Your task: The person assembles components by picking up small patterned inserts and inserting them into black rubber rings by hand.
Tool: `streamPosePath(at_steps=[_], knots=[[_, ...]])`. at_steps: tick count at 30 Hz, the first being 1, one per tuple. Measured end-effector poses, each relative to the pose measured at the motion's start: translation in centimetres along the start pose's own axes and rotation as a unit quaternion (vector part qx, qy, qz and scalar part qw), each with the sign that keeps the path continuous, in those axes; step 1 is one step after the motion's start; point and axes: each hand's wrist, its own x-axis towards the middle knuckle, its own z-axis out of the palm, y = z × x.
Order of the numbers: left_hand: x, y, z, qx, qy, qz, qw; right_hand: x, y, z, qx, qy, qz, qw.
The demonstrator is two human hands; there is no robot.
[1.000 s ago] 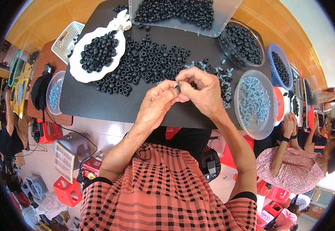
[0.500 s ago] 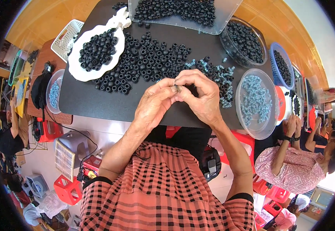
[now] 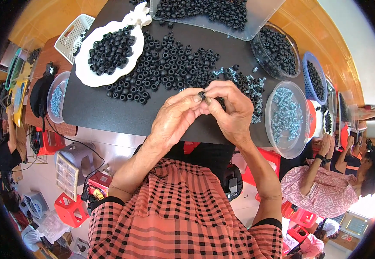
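Observation:
My left hand [image 3: 176, 110] and my right hand [image 3: 230, 108] meet fingertip to fingertip above the near part of the dark table [image 3: 105, 114]. Between my left thumb and forefinger sits a round black hollow bead [image 3: 202, 95]. My right thumb and forefinger are pinched right beside it; what lies between them is hidden. Just beyond my hands spreads a heap of similar black hollow beads [image 3: 170, 64]. Small light-blue coil springs [image 3: 255, 93] lie mixed with beads beside my right hand. A clear round tub [image 3: 287, 118] of the same coils stands to the right.
A white scalloped dish [image 3: 84, 71] of black beads stands at left. At the back are a clear bin [image 3: 226, 33] and a round clear bowl [image 3: 278, 75] of beads, with a blue basket [image 3: 323, 96] beyond. A co-worker [image 3: 319, 185] sits at right; red stools [image 3: 71, 210] stand on the floor.
My hands have shifted slightly, and the black bead now shows more plainly between the fingertips. The whole view has tilted a little.

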Motion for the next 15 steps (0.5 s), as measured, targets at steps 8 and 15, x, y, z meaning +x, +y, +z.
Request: streamPosePath(at_steps=[8,15], knots=[[0.1,-0.3,0.4,0.066,-0.011,0.037,0.997,0.9,-1.0,-0.2,-0.043,-0.012,0.041,0.998],[-0.4,-1.0,0.6,0.198,0.023,0.028,0.980,6.5,0.9,-2.4,-0.198,0.001,0.064,0.978]])
